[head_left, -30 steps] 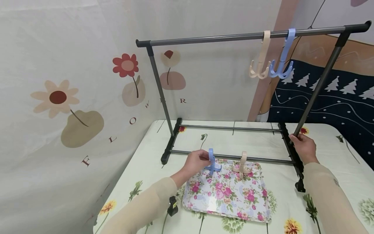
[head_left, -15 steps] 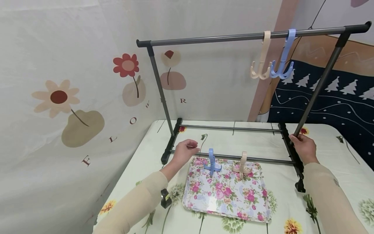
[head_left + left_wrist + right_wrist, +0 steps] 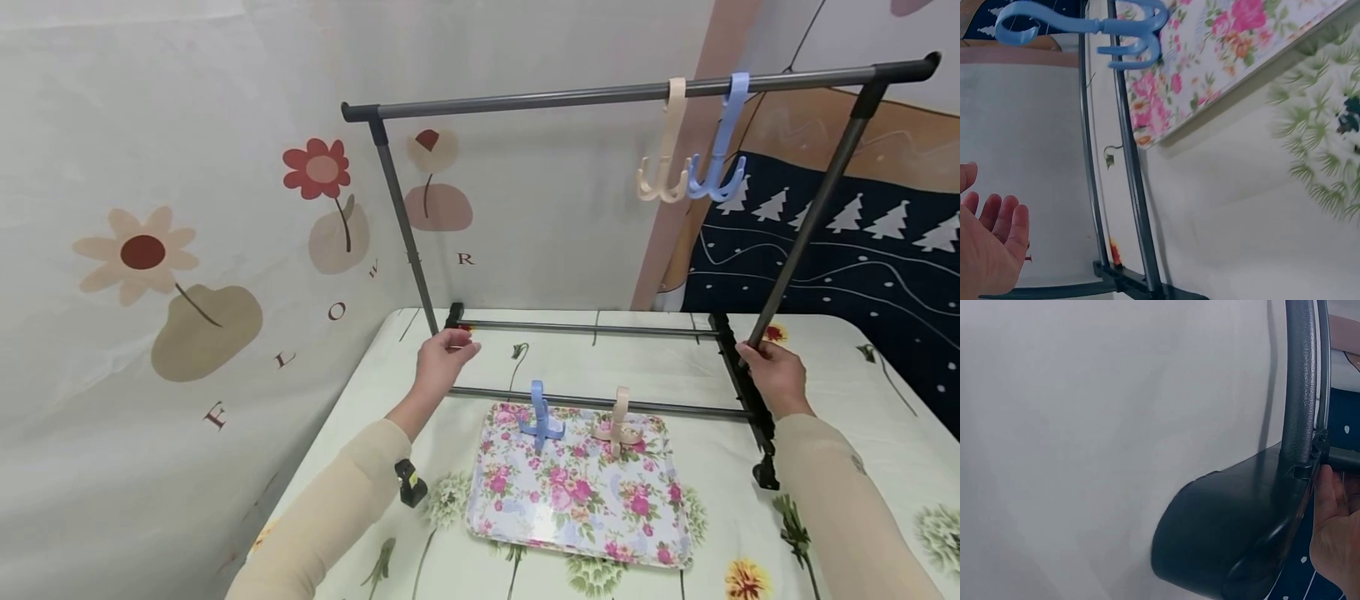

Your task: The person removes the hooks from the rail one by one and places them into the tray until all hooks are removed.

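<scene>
A dark grey metal garment rack [image 3: 517,102] stands on the table. My right hand [image 3: 776,379] grips its right post [image 3: 810,225] low down, just above the black foot. The left hand [image 3: 441,360] is at the bottom of the left post [image 3: 402,225], overlapping it in the head view. In the left wrist view that hand [image 3: 991,244] has loose, spread fingers and nothing in them. A beige hook [image 3: 663,154] and a blue hook [image 3: 723,146] hang side by side from the top bar, towards the right.
In front of the rack lies a flat floral tray [image 3: 577,508] with rounded corners. Another blue hook [image 3: 539,425] and another beige hook [image 3: 619,427] are at its far edge. Two lower crossbars join the feet. A printed curtain [image 3: 225,100] hangs behind and left.
My left hand has let go of the lower blue hook and moved left and away to the left post. The right hand keeps its grip on the right post.
</scene>
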Available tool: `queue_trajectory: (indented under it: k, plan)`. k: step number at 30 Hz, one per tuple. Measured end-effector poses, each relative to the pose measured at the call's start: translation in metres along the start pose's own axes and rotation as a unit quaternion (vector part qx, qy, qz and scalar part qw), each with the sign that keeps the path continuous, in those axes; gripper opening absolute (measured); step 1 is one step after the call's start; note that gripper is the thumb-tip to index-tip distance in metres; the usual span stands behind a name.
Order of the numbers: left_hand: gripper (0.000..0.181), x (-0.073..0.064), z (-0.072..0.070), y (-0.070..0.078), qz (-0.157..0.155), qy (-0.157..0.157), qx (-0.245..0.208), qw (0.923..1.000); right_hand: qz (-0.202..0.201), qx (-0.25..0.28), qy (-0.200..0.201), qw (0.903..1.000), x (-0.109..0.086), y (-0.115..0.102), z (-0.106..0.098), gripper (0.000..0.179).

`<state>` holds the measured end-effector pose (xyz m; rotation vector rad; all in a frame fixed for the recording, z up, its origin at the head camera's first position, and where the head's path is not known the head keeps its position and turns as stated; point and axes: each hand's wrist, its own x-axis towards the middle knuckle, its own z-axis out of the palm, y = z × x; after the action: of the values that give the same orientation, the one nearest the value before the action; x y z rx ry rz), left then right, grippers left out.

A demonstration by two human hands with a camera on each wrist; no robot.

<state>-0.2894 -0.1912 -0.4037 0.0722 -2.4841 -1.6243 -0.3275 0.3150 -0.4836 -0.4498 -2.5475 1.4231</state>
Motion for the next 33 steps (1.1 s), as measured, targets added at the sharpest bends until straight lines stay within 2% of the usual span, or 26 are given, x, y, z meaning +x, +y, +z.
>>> queue_trajectory:
  k: [11,16,25,33]
  plan:
    - [0.029,0.017,-0.016,0.008,-0.002,0.030,0.002,0.9996,-0.005,-0.004,-0.004,1.0000,0.002,0.001,0.000,0.058]
    - [0.033,0.025,-0.024,0.009,-0.003,0.054,0.008,0.9985,-0.004,0.003,-0.004,1.0000,0.000,0.000,0.000,0.059]
    - [0.033,0.049,-0.039,-0.002,-0.004,0.113,0.007,0.9935,-0.009,0.005,-0.002,0.9999,-0.002,-0.003,0.001,0.056]
    - [0.036,0.069,-0.049,-0.008,-0.014,0.156,-0.006,0.9877,0.011,0.002,-0.005,0.9999,-0.001,-0.006,0.002,0.054]
